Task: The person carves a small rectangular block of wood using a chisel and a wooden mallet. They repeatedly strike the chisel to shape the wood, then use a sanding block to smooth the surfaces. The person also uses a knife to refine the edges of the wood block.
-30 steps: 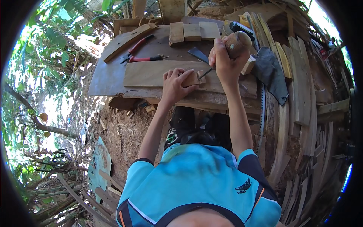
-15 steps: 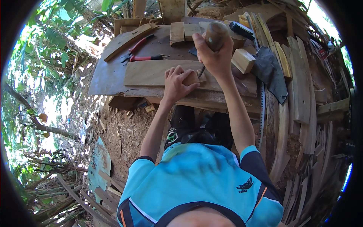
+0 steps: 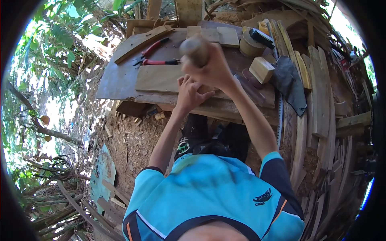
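My right hand [image 3: 215,72] grips a wooden mallet [image 3: 194,50], which is blurred with motion just above my left hand [image 3: 191,92]. My left hand rests with curled fingers on a flat wooden plank [image 3: 157,78] on the workbench [image 3: 116,80]. It is closed around a thin chisel-like tool, now mostly hidden under my right hand. Red-handled pliers [image 3: 155,54] lie beyond the plank.
A pale wooden block [image 3: 261,69], a round wooden piece [image 3: 250,46] and a dark cloth [image 3: 287,82] lie on the bench's right side. Curved planks [image 3: 321,92] are stacked at the right. Below the bench the ground is covered with wood chips [image 3: 132,140].
My right hand swung the mallet up from the right, then left and down toward my left hand. My left hand stayed on the plank.
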{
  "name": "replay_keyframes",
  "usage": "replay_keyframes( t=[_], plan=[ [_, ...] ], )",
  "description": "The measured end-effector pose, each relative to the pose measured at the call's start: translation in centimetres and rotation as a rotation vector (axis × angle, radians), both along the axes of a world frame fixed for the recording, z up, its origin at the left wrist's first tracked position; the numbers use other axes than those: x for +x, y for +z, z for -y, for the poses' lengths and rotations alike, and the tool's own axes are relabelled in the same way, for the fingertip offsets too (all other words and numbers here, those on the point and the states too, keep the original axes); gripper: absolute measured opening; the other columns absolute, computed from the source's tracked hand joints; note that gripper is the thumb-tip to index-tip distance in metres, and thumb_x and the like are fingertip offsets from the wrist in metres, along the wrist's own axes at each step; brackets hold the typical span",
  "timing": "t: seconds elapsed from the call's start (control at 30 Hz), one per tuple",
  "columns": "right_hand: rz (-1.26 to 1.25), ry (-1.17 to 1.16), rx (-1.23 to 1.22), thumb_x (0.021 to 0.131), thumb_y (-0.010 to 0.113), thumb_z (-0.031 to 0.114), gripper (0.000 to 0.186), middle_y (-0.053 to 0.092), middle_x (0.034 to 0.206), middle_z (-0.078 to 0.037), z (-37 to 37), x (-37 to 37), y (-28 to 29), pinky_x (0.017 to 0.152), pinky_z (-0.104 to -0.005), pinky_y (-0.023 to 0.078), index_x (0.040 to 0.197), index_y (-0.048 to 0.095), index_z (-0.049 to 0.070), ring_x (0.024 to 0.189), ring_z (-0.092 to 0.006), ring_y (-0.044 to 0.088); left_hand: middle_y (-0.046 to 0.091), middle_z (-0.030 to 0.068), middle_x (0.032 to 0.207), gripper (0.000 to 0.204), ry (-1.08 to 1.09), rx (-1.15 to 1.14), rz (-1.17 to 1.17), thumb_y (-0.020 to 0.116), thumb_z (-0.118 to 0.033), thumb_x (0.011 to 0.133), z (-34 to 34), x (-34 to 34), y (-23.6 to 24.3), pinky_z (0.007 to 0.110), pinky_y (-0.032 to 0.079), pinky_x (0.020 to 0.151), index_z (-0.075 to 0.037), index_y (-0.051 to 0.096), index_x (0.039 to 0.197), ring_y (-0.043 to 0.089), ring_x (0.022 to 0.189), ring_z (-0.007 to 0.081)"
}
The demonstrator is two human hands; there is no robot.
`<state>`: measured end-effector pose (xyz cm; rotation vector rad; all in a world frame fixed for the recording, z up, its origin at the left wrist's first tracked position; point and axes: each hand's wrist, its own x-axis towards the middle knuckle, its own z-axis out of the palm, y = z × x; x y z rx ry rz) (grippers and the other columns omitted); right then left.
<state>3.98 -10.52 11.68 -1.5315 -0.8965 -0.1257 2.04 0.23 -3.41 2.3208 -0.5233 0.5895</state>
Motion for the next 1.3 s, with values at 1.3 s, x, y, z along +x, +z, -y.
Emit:
replay_keyframes(
  t=[1.3],
  plan=[
    [-0.095, -0.275, 0.317, 0.072, 0.062, 0.007, 0.012, 0.050, 0.057, 0.003, 3.4, 2.1, -0.7, 0.046, -0.0225, 0.036, 0.071, 0.051, 0.003, 0.051, -0.0040, 0.043, 0.045, 0.0042, 0.078, 0.038, -0.014, 0.066, -0.074, 0.077, -0.030, 0.061, 0.0, -0.2, 2.2, 0.034, 0.037, 0.077, -0.022, 0.070, 0.098, 0.043, 0.080, 0.0231]
  ],
)
